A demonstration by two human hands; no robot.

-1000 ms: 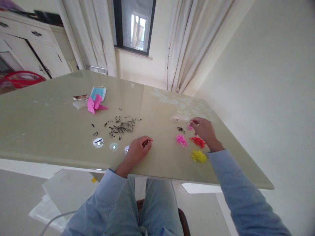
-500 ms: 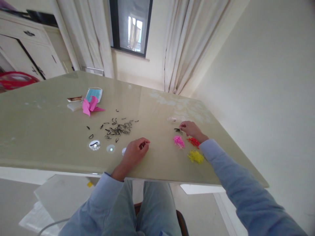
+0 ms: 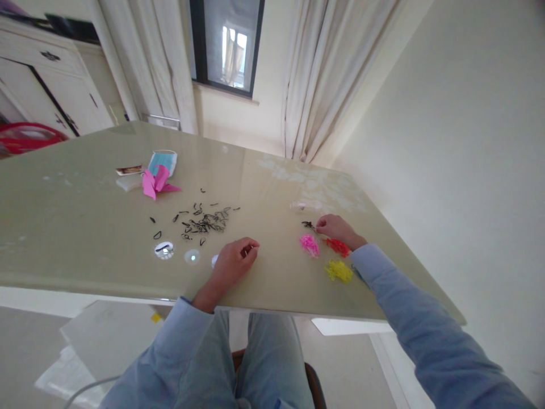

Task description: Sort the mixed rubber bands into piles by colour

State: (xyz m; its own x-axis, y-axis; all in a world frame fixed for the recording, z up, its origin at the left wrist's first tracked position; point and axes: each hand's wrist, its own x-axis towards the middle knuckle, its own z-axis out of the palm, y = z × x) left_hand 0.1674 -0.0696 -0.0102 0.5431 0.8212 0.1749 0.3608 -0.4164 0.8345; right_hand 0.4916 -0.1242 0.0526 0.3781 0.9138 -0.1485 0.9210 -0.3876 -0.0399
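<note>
My right hand is pinched closed at the edge of a small pile of black bands; what its fingertips hold, if anything, is too small to make out. Beside it lie piles of thin bands: pink, red and yellow. On the table near the front edge rests my left hand, fingers curled together, their contents hidden. A larger scatter of black bands spreads beyond and to the left of it.
A clear plastic container lies behind the right hand. At the back left are a pink paper piece, a blue face mask and a small packet. A wall borders the table's right side.
My right hand has shifted slightly right and towards me, uncovering more of the small black pile. My left hand stays in place.
</note>
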